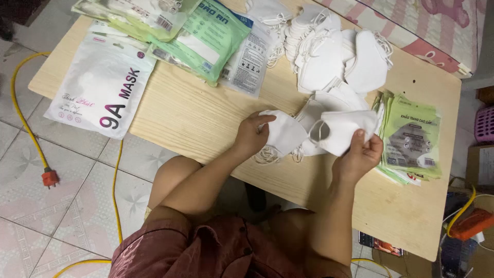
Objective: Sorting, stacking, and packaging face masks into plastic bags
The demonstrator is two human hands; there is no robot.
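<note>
My left hand (252, 135) grips a folded white face mask (284, 133) low over the wooden table (195, 116). My right hand (358, 154) holds a second white mask (343, 128) by its lower edge, thumb on top. The two masks touch in the middle, with their ear loops hanging onto the table. Just behind them lies a heap of several loose white masks (334, 56). A stack of green-edged clear packets (411, 139) lies directly right of my right hand.
A large white mask bag (100, 87) hangs over the table's left edge. Green and clear mask packs (206, 36) lie at the back left. A yellow cable with an orange plug (50, 177) runs on the tiled floor. Boxes and an orange tool (471, 224) sit at right.
</note>
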